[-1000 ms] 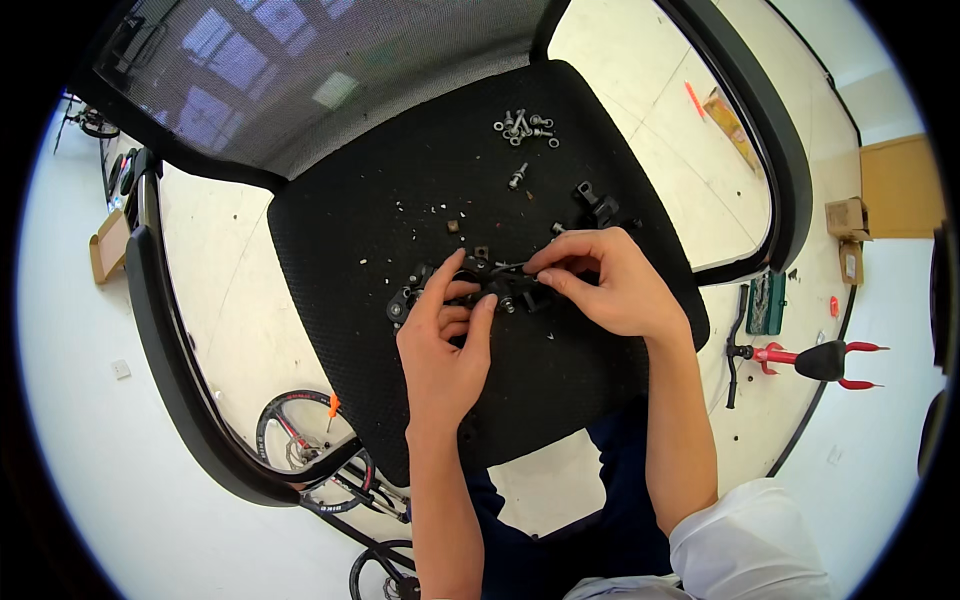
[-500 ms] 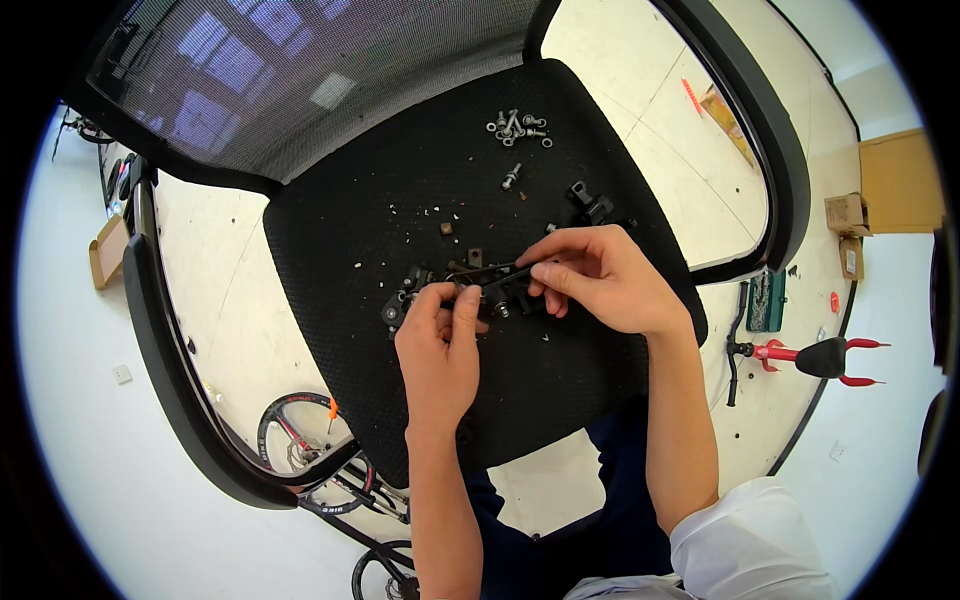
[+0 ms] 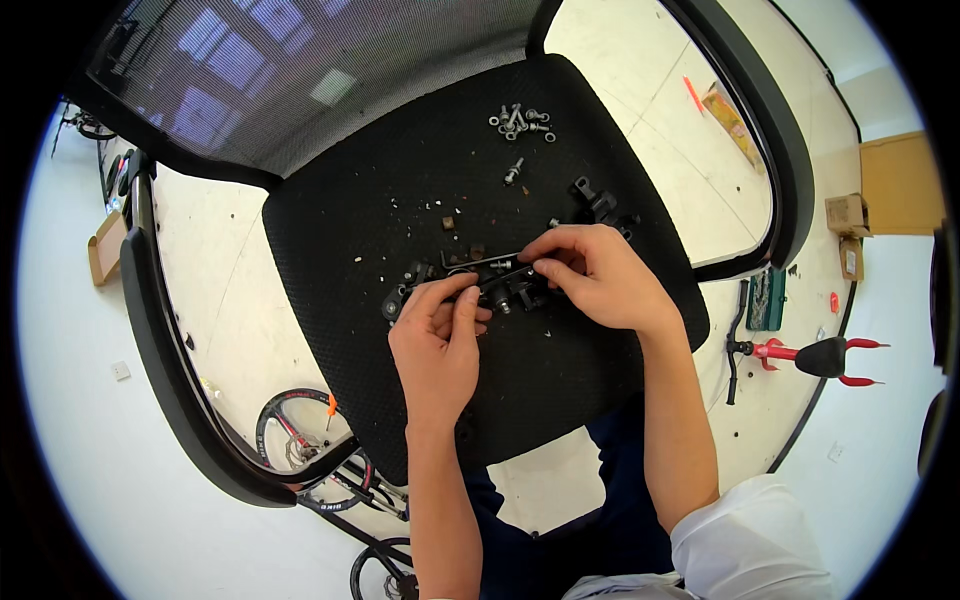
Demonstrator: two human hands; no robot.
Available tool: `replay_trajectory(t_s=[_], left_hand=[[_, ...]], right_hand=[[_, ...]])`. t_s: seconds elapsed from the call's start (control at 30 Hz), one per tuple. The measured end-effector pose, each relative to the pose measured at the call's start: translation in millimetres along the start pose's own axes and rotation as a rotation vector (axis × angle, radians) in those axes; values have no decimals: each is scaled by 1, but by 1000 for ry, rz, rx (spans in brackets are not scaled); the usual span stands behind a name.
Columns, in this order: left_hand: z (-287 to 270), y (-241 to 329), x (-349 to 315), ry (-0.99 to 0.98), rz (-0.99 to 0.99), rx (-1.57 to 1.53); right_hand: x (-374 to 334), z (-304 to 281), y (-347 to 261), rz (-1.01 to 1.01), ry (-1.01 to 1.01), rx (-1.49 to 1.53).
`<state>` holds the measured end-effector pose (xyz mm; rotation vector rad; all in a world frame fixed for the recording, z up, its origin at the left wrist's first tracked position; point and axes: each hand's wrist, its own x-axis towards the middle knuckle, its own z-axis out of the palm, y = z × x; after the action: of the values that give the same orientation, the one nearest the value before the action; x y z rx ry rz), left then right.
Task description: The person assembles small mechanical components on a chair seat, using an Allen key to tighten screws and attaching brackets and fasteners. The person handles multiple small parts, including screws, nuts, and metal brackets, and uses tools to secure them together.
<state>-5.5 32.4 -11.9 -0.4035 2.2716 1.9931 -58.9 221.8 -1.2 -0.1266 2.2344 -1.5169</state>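
My left hand (image 3: 440,340) is closed, its thumb and fingertips pinching one end of a thin dark strip-like piece (image 3: 507,274). The other end reaches the fingertips of my right hand (image 3: 600,280), which also pinch an L-shaped hex key (image 3: 485,261). The key points left, with its short bent end above my left fingers. What exactly the dark piece is, I cannot make out. Beneath the hands, several black metal parts (image 3: 525,294) lie on the seat of the black chair (image 3: 350,230), partly covered by my fingers. A small brown block (image 3: 448,223) sits just beyond.
Silvery bolts and rings (image 3: 518,124) are heaped at the seat's far side, with a single bolt (image 3: 514,172) nearer. A black bracket-like part (image 3: 595,199) lies right of it. Curved armrests (image 3: 190,390) flank the seat. On the floor are a bicycle wheel (image 3: 262,430) and a red-and-black ride-on (image 3: 820,357).
The hex key now shows more plainly, apart from the dark piece, with its bent end in sight. My left hand has shifted slightly left; the right has barely moved.
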Motion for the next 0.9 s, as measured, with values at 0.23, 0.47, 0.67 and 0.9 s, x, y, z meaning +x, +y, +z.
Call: replay_trajectory(t_s=[0.23, 0.47, 0.67, 0.9], left_hand=[[-1, 1, -2, 7, 68, 31], [1, 3, -1, 6, 66, -2], [1, 4, -1, 18, 45, 8], [3, 3, -1, 22, 28, 22]], right_hand=[[-2, 3, -4, -16, 6, -97], [0, 3, -4, -30, 21, -202], [1, -2, 1, -44, 9, -127], [0, -3, -7, 49, 9, -215]])
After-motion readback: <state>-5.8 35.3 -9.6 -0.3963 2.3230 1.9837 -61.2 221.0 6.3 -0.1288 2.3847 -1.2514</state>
